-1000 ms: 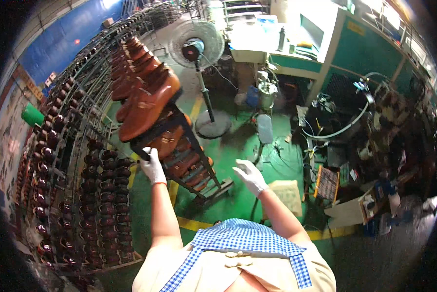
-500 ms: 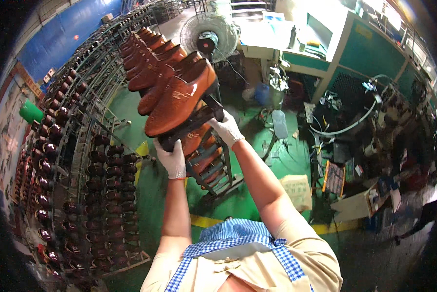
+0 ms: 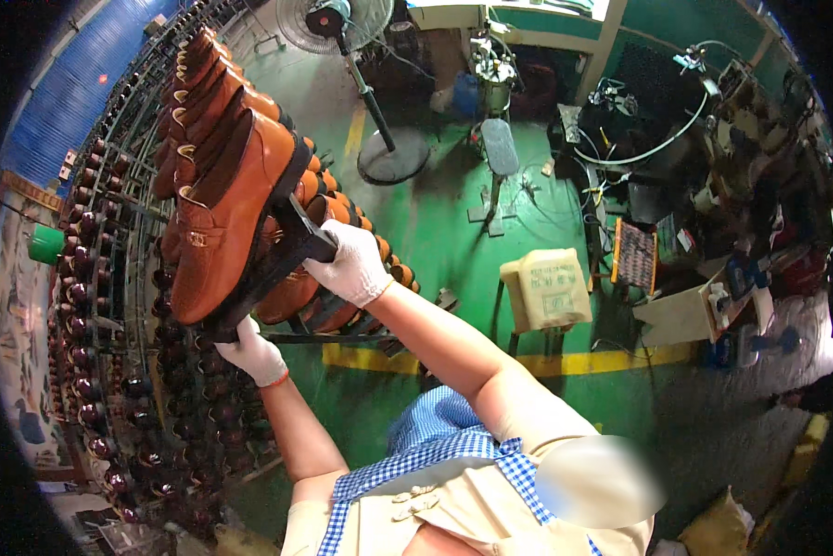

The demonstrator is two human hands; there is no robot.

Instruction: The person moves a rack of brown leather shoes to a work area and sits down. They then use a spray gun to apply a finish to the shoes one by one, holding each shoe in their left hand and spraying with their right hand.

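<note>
Brown leather loafers [image 3: 229, 208] with dark soles are stacked in a row on a tall, dark shoe rack [image 3: 291, 232], at left of centre. I wear white gloves on both hands. Around the rack's dark end bar, on the right side of the top shoe, my right hand [image 3: 351, 267] is closed. My left hand [image 3: 254, 357] grips the dark frame just below the shoe's toe; some of its fingers are hidden behind it. More brown shoes [image 3: 337, 306] sit on lower tiers, partly hidden by my right arm.
Racks of dark, glossy shoes [image 3: 87, 343] line the left side. A standing fan [image 3: 393, 153] is beyond the rack. Right of it are a grey-topped stool [image 3: 500, 148], a stool with a tan paper cover [image 3: 546, 289] and a cluttered bench [image 3: 713, 306]. A yellow line [image 3: 611, 360] crosses the green floor.
The rack of brown shoes has swung left in view and turned, so the top shoe's toe points more downward. Both hands moved left with it, still gripping. The fan and benches shifted up and left.
</note>
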